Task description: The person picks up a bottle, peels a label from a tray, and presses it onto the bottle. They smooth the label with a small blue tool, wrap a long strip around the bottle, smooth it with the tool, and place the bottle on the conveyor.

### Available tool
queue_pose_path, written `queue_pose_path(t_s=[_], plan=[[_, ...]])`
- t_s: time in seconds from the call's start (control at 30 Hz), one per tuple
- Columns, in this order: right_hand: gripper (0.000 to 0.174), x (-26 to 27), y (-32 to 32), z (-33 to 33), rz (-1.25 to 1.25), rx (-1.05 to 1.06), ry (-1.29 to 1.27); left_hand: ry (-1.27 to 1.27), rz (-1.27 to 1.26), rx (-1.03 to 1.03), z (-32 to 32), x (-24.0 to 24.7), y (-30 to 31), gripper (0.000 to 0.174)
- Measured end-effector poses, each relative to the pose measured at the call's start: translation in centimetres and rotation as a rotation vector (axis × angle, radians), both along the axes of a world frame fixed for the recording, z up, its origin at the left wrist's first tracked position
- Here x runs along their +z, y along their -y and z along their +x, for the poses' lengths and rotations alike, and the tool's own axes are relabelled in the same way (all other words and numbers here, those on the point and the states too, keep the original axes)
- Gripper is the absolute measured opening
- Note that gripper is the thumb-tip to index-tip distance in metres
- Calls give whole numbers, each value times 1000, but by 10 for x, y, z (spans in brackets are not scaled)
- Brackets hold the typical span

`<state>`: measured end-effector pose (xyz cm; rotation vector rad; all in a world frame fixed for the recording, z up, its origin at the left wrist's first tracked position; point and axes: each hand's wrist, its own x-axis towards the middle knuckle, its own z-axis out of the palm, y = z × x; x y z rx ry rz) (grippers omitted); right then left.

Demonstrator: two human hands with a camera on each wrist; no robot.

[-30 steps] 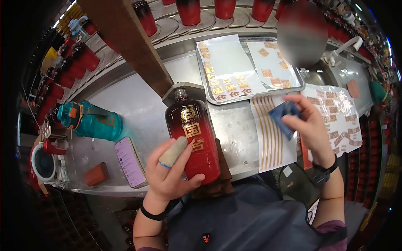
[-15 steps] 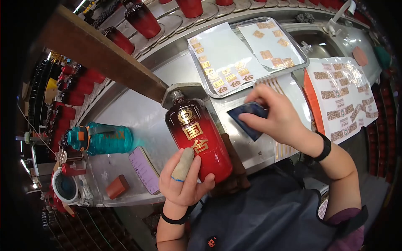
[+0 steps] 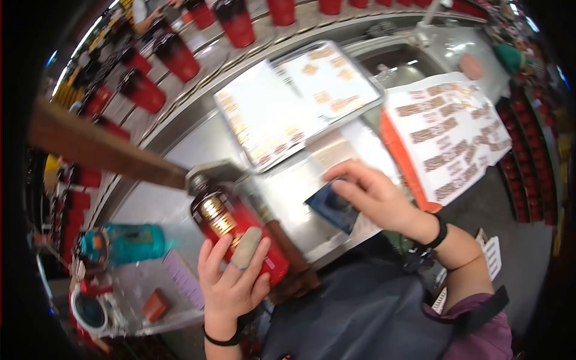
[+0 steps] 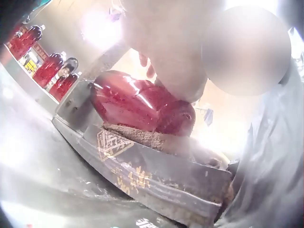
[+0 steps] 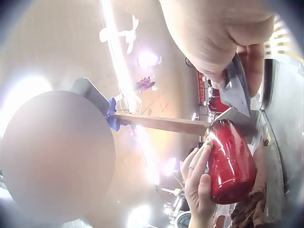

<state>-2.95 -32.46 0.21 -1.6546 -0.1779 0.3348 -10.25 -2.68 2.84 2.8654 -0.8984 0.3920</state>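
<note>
A red bottle (image 3: 269,263) with a dark neck and gold characters lies tilted in a holder with a brown cloth (image 3: 294,273). The left hand (image 3: 231,282), a beige cover on one finger, rests on the bottle's lower front with its fingers loosely extended. Right of the bottle, the right hand (image 3: 381,201) pinches a dark blue flat piece (image 3: 333,207) between thumb and fingers, apart from the bottle. In the right wrist view the blue piece (image 5: 235,90) hangs above the bottle (image 5: 230,166). The left wrist view shows the bottle (image 4: 142,104) on cloth.
A metal tray (image 3: 259,167) of sheets with gold pieces stands behind. Patterned sheets (image 3: 441,129) lie right. To the left are a teal water bottle (image 3: 137,243), a phone (image 3: 183,279) and a reddish block (image 3: 156,305). A wooden beam (image 3: 108,144) slants toward the holder; red bottles line the back.
The head view has turned and shifted. The right hand has brought the blue piece from over the striped sheet leftward, nearer the bottle. The left hand stays on the bottle.
</note>
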Motion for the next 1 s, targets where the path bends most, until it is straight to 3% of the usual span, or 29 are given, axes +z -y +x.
queue_pose_path(t_s=[0.03,0.17,0.3,0.37,0.4,0.43,0.5,0.6,0.7,0.83,1.0], plan=[[22,-2,5,0,-98,29,114,-68,-21,4,1,0,5,44],[24,-2,27,-7,-45,1,69,-69,-98,1,-2,-7,12,51],[24,5,60,-14,-124,-40,71,104,-93,41,-10,-19,15,65],[22,14,68,-15,-280,-121,0,183,-238,177,-25,-26,10,75],[22,19,68,-14,-251,-129,-73,104,-160,228,-25,-20,9,96],[26,23,64,-13,-225,-135,-148,97,-178,260,-23,-19,11,102],[35,21,47,-12,158,-99,-193,102,-175,260,-23,-21,8,113],[42,22,13,-8,188,79,-289,106,-210,280,-24,-28,3,115],[37,26,-25,-5,161,208,-215,109,-267,289,-27,-30,5,110],[35,31,-56,3,193,267,-234,91,-363,296,-29,-38,3,114],[34,24,-73,10,152,236,-6,74,-386,312,-31,-40,1,116]])
